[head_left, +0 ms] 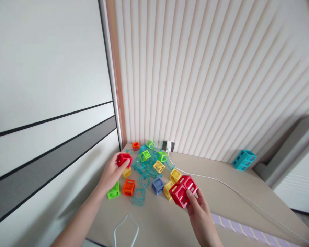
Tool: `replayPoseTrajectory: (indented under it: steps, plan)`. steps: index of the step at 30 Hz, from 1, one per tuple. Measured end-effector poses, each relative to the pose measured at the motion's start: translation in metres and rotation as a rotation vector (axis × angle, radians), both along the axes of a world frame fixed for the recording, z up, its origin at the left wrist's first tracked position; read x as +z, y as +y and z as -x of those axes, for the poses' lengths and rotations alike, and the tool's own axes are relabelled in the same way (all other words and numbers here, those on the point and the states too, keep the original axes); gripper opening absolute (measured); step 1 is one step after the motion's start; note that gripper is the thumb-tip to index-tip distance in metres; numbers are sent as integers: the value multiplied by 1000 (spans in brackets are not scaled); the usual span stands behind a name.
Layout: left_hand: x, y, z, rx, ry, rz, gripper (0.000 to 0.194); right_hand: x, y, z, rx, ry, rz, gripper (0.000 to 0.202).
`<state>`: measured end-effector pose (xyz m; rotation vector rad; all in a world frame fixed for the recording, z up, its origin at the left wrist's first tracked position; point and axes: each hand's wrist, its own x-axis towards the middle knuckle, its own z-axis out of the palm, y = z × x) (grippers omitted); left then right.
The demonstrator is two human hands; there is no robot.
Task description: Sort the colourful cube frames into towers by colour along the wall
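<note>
My left hand is closed around a red cube block, held over the left side of a spread of toy blocks. In my right hand is a pair of joined red cube blocks, thumb on the near face. Beneath the left hand lie a yellow block, a green block and an orange block. Close to the right hand are yellow blocks and a blue block. Clear teal pieces lie in the middle, with green blocks among them.
A teal stack of joined blocks stands at the right by the ribbed wall. A white charger sits in the wall socket, its cable crossing the surface. A pale cord loop and a purple striped strip lie in front.
</note>
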<state>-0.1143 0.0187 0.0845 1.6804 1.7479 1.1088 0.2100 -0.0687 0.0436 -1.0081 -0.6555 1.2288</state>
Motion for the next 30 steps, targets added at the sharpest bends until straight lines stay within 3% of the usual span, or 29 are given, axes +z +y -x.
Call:
replayPoseTrajectory:
  steps: [3,6,12,18,22,27,29,30]
  plan:
    - [-11,43,43,167,186,71,55,-14,-10,-4,-6,-32,32,57]
    - [-29,62,65,184,334,179,48,-20,-16,-2,-3,-85,39,59]
    - [-59,56,69,126,534,277,50,-15,-16,4,45,-174,13,59]
    - [-72,52,61,102,583,298,62,-6,-15,11,83,-187,-33,57]
    - [-66,51,59,100,568,261,76,-3,-12,18,74,-187,-42,57]
    - [-32,23,28,100,536,43,64,-1,-11,25,67,-175,-69,53]
    - [-15,-1,1,-85,369,-187,53,1,-11,30,83,-169,-98,49]
    - [-8,-14,-14,-201,297,-225,49,2,-12,33,96,-165,-116,47]
